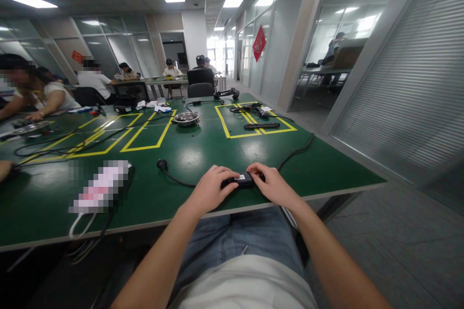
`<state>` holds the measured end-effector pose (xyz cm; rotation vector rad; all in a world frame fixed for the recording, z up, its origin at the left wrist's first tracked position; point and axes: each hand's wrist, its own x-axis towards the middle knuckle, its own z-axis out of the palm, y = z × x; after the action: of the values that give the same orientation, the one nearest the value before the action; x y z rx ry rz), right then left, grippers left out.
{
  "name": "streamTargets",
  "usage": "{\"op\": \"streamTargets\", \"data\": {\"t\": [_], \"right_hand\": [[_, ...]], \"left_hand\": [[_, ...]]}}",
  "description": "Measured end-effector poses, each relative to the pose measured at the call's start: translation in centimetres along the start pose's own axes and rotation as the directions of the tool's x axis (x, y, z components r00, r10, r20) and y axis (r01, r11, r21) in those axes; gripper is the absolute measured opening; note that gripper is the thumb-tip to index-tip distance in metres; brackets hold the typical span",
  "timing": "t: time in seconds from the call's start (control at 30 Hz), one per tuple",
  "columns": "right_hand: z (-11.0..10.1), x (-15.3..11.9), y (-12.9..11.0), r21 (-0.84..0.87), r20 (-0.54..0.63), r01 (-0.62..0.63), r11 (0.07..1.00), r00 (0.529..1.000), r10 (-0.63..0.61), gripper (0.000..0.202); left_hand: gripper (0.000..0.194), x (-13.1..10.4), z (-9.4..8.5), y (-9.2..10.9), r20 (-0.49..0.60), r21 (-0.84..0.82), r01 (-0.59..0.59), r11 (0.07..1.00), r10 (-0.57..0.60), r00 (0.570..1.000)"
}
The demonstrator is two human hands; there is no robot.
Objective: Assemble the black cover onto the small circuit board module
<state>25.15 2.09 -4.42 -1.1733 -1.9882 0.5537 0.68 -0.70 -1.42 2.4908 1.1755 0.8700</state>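
A black power adapter [245, 178] with a white label lies near the front edge of the green table [203, 147]. My left hand [213, 186] grips its left end, thumb in front and fingers behind. At the right end, my right hand [270, 181] has its fingers pinched around the adapter or its connector; the fingertips partly cover that spot. A black cable runs left from under my left hand to a plug [162, 164] on the tabletop. Another black cable [297, 152] leads from behind my right hand to the table's right side.
A metal bowl [186, 119] sits farther back. Yellow tape outlines surround a black bar [261, 126] and bundled cables [250, 109]. A blurred pinkish item [103, 186] lies left. A person [39, 91] works at the far left; others sit behind.
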Motion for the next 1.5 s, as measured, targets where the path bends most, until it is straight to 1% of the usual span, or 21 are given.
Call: {"op": "streamTargets", "data": {"t": [0.17,0.23,0.43,0.67,0.73,0.8,0.87,0.9,0.97,1.03,1.1,1.17,1.27,1.33,1.5], "right_hand": [[-0.1,0.0,-0.1,-0.003,0.004,0.005,1.000,1.000,-0.005,0.021],[-0.1,0.1,0.0,0.004,0.006,0.008,1.000,1.000,-0.008,0.022],[0.0,0.2,0.3,0.034,0.010,-0.004,0.999,1.000,0.003,0.025],[0.1,0.2,0.2,0.015,0.007,0.001,1.000,1.000,-0.001,0.023],[0.0,0.1,0.1,0.013,0.007,-0.001,1.000,1.000,0.001,0.022],[-0.1,0.0,-0.1,0.022,0.003,-0.002,1.000,1.000,0.002,0.023],[-0.2,0.0,-0.3,0.034,-0.001,0.002,0.999,1.000,-0.002,0.022],[-0.3,-0.1,-0.4,0.032,-0.003,0.005,0.999,1.000,-0.005,0.020],[-0.4,-0.2,-0.7,0.001,-0.001,0.014,1.000,1.000,-0.014,0.012],[-0.5,-0.2,-1.1,-0.040,0.011,0.023,0.999,1.000,-0.022,0.005],[-0.5,-0.2,-1.3,-0.047,0.022,0.020,0.999,1.000,-0.019,0.004],[-0.5,-0.2,-1.4,-0.030,0.027,0.008,1.000,1.000,-0.007,0.005],[-0.3,-0.1,-1.4,-0.015,0.020,0.002,1.000,1.000,-0.002,0.007],[-0.1,-0.2,-1.3,-0.015,0.010,0.006,1.000,1.000,-0.006,0.008],[0.0,-0.4,-1.2,-0.016,-0.039,0.026,1.000,0.999,-0.026,0.009]], "left_hand": [[0.024,0.1,0.1,0.0,0.005,0.028,-0.027,0.999,0.027,1.000],[0.023,0.1,0.1,0.0,0.008,0.026,-0.023,0.999,0.023,1.000],[0.021,-0.2,-0.1,0.1,-0.030,0.009,0.005,1.000,-0.005,1.000],[0.020,-0.1,-0.2,0.0,0.005,-0.004,0.017,1.000,-0.017,1.000],[0.019,0.0,0.0,-0.1,-0.018,-0.026,0.058,0.998,-0.058,0.998],[0.018,0.1,0.2,-0.3,-0.095,-0.024,0.138,0.990,-0.140,0.986],[0.015,0.2,0.4,-0.6,-0.185,0.014,0.245,0.970,-0.238,0.954],[0.014,0.3,0.4,-0.7,-0.210,0.040,0.294,0.955,-0.280,0.937],[0.010,0.5,0.6,-1.0,-0.208,0.082,0.349,0.934,-0.327,0.922],[0.010,0.5,0.5,-0.9,-0.191,0.097,0.332,0.938,-0.310,0.931],[0.011,0.3,0.3,-0.6,-0.205,0.103,0.287,0.953,-0.262,0.943],[0.010,0.0,-0.1,-0.1,-0.195,0.124,0.259,0.958,-0.232,0.953],[0.006,-0.3,-0.7,0.6,-0.083,0.165,0.252,0.954,-0.241,0.967],[0.005,-0.3,-0.9,0.9,-0.050,0.167,0.256,0.952,-0.251,0.967],[0.011,-0.3,-0.8,0.8,-0.081,0.121,0.245,0.962,-0.236,0.968]]}}
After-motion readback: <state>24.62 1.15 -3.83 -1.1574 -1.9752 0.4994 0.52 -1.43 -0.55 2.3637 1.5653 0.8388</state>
